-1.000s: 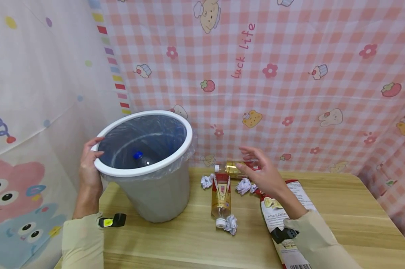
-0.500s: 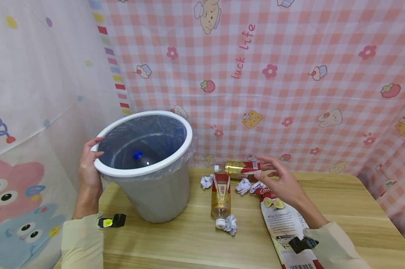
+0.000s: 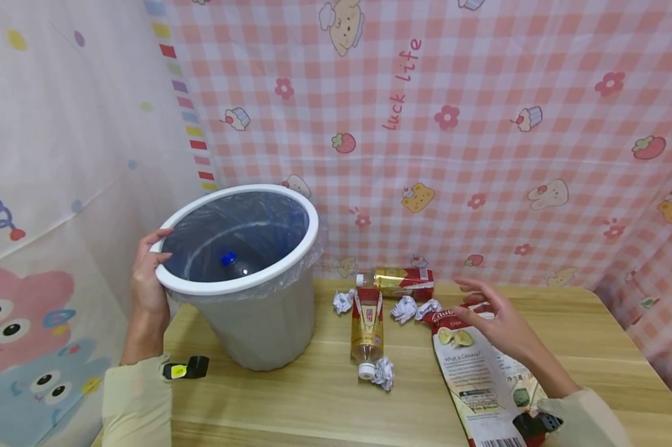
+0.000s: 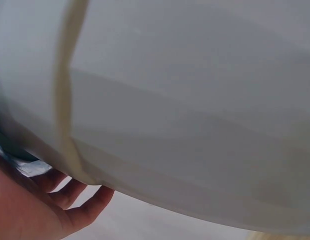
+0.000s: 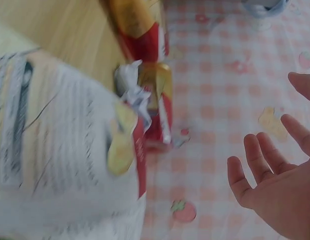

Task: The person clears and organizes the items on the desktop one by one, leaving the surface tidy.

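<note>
My left hand (image 3: 148, 282) holds the left rim of a grey trash can (image 3: 263, 332), with fingertips over its white edge. In the left wrist view, the can's wall fills most of the picture and the fingers (image 4: 97, 202) lie along it. A clear bag lines the can, and a blue-capped bottle (image 3: 236, 263) lies inside. Over the top of a red and white chip bag (image 3: 470, 372) hovers my right hand (image 3: 503, 320), its fingers spread and nothing in them. The right wrist view shows that palm (image 5: 284, 192) beside the chip bag.
Two plastic bottles with red and gold labels lie on the wooden table (image 3: 313, 410), one upright in view (image 3: 367, 332) and one crosswise (image 3: 404, 282). Crumpled paper balls (image 3: 404, 309) are scattered around them. A pink checked curtain (image 3: 481, 161) hangs behind the table.
My right hand has moved right and toward me, from above the crosswise bottle to over the chip bag. The left hand and trash can have stayed put.
</note>
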The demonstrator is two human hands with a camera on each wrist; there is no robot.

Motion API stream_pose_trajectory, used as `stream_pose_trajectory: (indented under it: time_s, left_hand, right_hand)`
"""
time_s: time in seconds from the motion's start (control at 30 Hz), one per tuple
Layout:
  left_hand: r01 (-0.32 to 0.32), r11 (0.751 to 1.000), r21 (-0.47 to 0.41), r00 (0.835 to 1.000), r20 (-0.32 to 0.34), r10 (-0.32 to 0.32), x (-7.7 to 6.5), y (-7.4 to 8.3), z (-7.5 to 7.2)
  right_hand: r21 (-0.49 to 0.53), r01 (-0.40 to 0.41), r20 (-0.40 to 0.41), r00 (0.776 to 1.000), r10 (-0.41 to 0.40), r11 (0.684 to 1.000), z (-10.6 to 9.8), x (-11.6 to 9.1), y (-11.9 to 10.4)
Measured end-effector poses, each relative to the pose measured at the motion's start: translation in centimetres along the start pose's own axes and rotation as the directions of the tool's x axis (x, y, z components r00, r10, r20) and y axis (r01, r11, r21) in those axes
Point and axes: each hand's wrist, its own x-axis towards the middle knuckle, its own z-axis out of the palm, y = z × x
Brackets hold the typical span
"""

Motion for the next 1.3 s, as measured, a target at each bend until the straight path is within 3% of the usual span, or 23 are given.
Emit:
stream_pose_trajectory:
  time_s: [0.23, 0.47, 0.87, 1.3]
  left_hand:
    - [-0.009, 1.0, -0.022, 1.0, -0.005, 0.009, 0.2, -0.1, 0.0]
    - [-0.008, 1.0, -0.022, 1.0, -0.004, 0.008, 0.2, -0.2, 0.0]
    - [-0.011, 1.0, -0.025, 1.0, -0.009, 0.011, 0.2, -0.2, 0.0]
    - [-0.004, 1.0, -0.026, 1.0, -0.009, 0.004, 0.2, -0.2, 0.0]
  right_hand:
    - [-0.023, 0.006, -0.042, 0.999, -0.007, 1.0, -1.1, -1.7, 2.5]
    - [-0.033, -0.084, -0.079, 0.994, 0.081, 0.996, -2.0, -3.2, 4.6]
    - [-0.029, -0.132, -0.115, 0.985, 0.128, 0.991, -3.1, -5.7, 7.5]
    - [-0.084, -0.262, -0.092, 0.963, 0.255, 0.961, -4.1, -7.6, 9.8]
